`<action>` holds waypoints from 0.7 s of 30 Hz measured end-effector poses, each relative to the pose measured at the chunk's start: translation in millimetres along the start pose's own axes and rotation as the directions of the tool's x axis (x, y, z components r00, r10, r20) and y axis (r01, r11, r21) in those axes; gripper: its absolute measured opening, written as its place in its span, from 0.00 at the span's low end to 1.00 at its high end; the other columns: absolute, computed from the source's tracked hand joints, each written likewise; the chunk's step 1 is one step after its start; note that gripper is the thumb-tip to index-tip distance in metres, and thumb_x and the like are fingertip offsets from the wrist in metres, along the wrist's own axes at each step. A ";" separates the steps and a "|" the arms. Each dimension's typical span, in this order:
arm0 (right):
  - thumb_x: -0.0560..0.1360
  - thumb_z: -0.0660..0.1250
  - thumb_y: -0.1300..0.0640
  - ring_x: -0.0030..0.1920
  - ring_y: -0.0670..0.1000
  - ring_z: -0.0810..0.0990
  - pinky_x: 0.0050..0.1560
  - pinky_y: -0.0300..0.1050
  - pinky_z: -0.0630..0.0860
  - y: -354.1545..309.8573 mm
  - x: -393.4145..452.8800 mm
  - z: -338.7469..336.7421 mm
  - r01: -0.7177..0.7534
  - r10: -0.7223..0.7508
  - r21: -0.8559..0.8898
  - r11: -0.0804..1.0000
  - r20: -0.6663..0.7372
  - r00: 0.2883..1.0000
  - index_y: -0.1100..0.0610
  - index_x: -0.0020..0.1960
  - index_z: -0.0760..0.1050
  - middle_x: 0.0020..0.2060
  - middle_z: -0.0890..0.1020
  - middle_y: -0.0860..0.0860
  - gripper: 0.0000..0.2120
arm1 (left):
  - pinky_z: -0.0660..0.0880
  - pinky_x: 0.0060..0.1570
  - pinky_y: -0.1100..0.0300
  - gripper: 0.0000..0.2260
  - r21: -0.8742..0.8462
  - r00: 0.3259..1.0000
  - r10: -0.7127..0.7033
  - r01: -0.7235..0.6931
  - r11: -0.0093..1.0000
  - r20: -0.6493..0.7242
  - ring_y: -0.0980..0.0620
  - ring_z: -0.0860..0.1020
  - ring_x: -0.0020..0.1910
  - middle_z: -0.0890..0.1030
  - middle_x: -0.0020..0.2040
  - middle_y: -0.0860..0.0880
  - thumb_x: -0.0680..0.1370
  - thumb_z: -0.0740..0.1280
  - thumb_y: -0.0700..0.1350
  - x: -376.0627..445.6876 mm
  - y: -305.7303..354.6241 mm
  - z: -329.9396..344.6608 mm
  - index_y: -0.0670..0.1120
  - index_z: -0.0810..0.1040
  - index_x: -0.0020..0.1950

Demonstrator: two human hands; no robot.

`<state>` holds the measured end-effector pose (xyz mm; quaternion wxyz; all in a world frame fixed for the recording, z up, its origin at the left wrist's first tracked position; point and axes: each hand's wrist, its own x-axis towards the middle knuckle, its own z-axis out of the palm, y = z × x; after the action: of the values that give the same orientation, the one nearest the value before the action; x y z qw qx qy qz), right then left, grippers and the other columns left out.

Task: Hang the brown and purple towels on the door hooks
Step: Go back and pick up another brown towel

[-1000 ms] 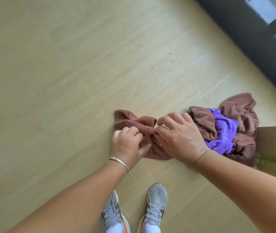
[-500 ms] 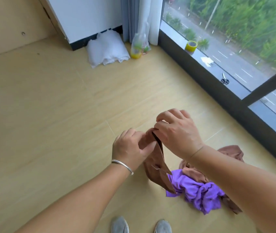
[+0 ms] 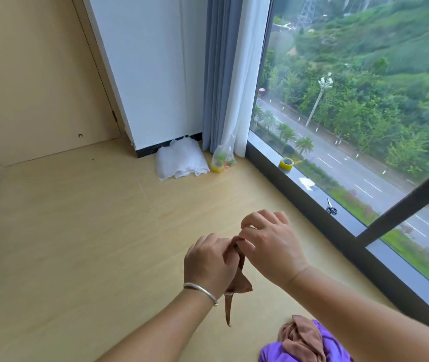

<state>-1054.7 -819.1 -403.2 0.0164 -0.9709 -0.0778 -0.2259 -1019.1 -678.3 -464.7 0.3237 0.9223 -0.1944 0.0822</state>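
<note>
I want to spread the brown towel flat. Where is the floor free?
Free: the wide floor left of the left hand and toward the beige wall. Crowded: the corner with the white bundle and bag, and the purple towel below the right hand.

High-rise room: curtains (image 3: 230,74), window (image 3: 365,100)

Left hand (image 3: 208,265): raised in front of the body, back toward the camera, fingers curled in a pinching grip.
Left wrist: a thin silver bangle (image 3: 200,290) circles it.
Right hand (image 3: 270,246): just beside the left, slightly higher, fingers bent, thumb and forefinger pinching.
Arms: both bare forearms reach up from the lower edge, converging at the hands.
</note>
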 end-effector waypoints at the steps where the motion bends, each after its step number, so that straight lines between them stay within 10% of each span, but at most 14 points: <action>1: 0.68 0.72 0.53 0.42 0.51 0.79 0.42 0.45 0.72 -2.9 5.8 -8.2 0.010 -0.010 -0.004 1.000 -0.006 1.000 0.48 0.32 0.79 0.39 0.79 0.44 0.07 | 0.65 0.34 0.60 0.04 -0.006 1.000 -0.014 0.014 1.000 0.004 0.50 0.74 0.36 0.76 0.34 0.54 0.69 0.69 0.45 2.8 0.4 -8.8 0.52 0.78 0.35; 14: 0.71 0.74 0.55 0.42 0.54 0.79 0.46 0.49 0.71 -44.3 52.4 -87.7 -0.002 0.003 0.008 1.000 -0.083 0.997 0.50 0.37 0.80 0.42 0.80 0.46 0.05 | 0.61 0.40 0.57 0.12 0.433 0.950 -0.165 0.036 0.901 0.264 0.48 0.77 0.48 0.80 0.43 0.51 0.78 0.59 0.54 -18.6 -105.7 -126.5 0.52 0.80 0.48; 21: 0.71 0.72 0.60 0.44 0.55 0.80 0.51 0.53 0.74 -39.1 37.4 -85.1 0.143 -0.106 -0.184 0.972 0.195 0.975 0.54 0.38 0.78 0.38 0.79 0.49 0.04 | 0.67 0.49 0.58 0.14 0.639 0.897 -0.283 0.000 0.769 0.340 0.51 0.77 0.54 0.81 0.51 0.53 0.81 0.56 0.55 -60.1 -167.9 -182.5 0.54 0.79 0.53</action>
<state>-1064.9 -780.8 -310.5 -0.1014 -0.9776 -0.1173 -0.1426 -1009.4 -425.2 -434.5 -0.0436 0.9845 -0.1488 -0.0823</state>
